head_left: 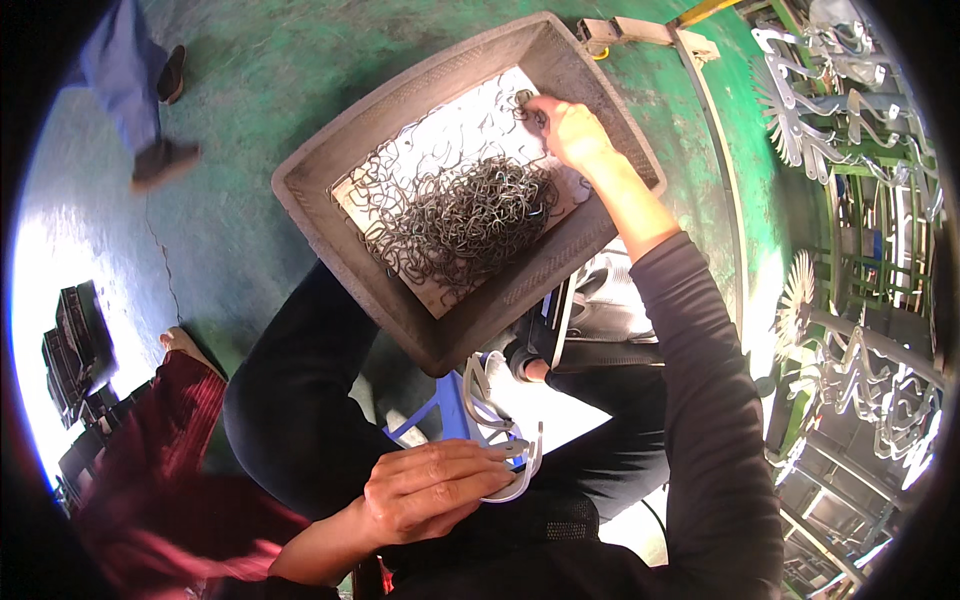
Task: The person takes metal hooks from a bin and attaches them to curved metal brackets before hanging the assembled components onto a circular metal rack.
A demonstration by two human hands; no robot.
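Note:
A deep grey plastic bin [350, 140] is tilted in front of me. Inside lies a dense heap of small bent dark wire hooks [470, 215], with loose ones scattered over its pale bottom. My right hand [575, 135] reaches into the bin's far right part, its fingers closed together at a few of the wire hooks there. Low in front of my body, my left hand [430, 490] is closed around curved silver metal brackets [478, 392]. One bracket rises past the fingers toward the bin, another curves out to the right. My palm hides their lower parts.
Beneath the bin shows a blue plastic stool [452, 408]. Racks with hanging metal parts [860, 130] line the right side. Someone in blue trousers [120, 80] is at the upper left; dark red clothing [170, 480] of another person is close on my left. Black parts [75, 350] are stacked at far left.

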